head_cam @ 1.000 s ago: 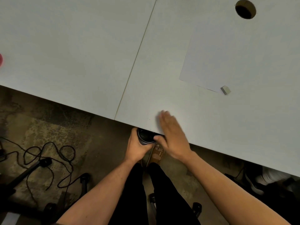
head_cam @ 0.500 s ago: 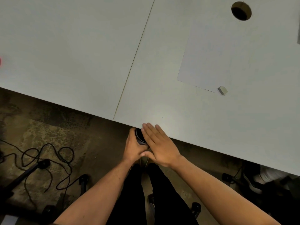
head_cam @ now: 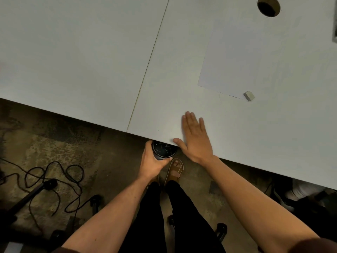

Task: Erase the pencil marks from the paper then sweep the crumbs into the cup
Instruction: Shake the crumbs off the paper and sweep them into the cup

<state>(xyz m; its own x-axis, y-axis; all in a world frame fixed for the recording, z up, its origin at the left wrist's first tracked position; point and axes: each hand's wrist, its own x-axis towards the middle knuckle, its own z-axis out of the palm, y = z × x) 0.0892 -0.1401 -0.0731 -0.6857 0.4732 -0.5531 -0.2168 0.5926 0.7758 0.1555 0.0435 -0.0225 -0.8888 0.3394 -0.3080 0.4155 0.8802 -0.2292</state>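
Note:
My left hand (head_cam: 152, 162) grips a dark cup (head_cam: 163, 151) just below the near edge of the white table (head_cam: 91, 61), its mouth partly tucked under the edge. My right hand (head_cam: 196, 137) lies flat on the tabletop right beside the cup, fingers straight and pointing away from me, thumb near the edge. A white sheet of paper (head_cam: 242, 59) lies further back on the right, with a small grey eraser (head_cam: 249, 96) at its near corner. No pencil marks or crumbs are visible at this size.
A round cable hole (head_cam: 268, 6) is cut in the table beyond the paper. A seam (head_cam: 151, 57) splits the tabletop. Below the table are my legs and sandalled foot (head_cam: 175, 169), black cables (head_cam: 54, 179) on the floor at left, and chair casters.
My right hand, which had swept to the table edge over the cup half a second ago, has moved back onto the tabletop to the right. The left hand and cup stayed put.

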